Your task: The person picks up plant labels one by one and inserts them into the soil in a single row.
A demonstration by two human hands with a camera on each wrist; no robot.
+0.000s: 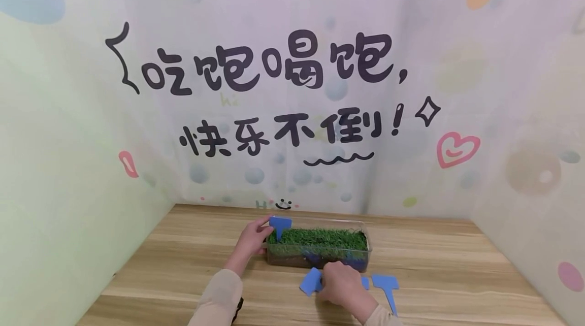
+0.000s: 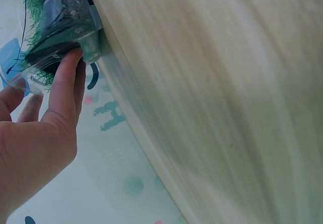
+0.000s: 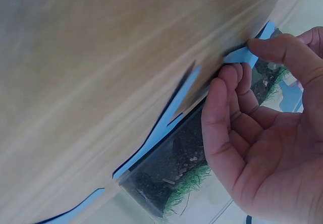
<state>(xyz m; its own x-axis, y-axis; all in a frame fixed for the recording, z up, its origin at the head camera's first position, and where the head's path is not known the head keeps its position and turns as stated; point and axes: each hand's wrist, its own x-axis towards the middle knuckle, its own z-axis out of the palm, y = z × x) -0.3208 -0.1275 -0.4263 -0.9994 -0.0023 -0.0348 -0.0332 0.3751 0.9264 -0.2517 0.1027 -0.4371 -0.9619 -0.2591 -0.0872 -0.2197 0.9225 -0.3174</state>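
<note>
A clear plastic container (image 1: 317, 262) of dark soil topped with green grass (image 1: 322, 238) stands on the wooden table. My left hand (image 1: 252, 239) holds its left end, with fingertips at the end wall and rim in the left wrist view. Beside those fingers, a blue T-shaped plant label (image 1: 280, 223) stands upright in the grass. In front of the container, my right hand (image 1: 340, 284) pinches another blue plant label (image 3: 243, 56) between thumb and fingers, low over the tabletop. Part of that label is hidden by the hand.
To the right of my right hand, a T-shaped blue label (image 1: 386, 282) lies on the table (image 1: 439, 260). Another blue label (image 1: 364, 283) is partly hidden behind the hand. A printed cloth wall (image 1: 292, 178) rises behind the table.
</note>
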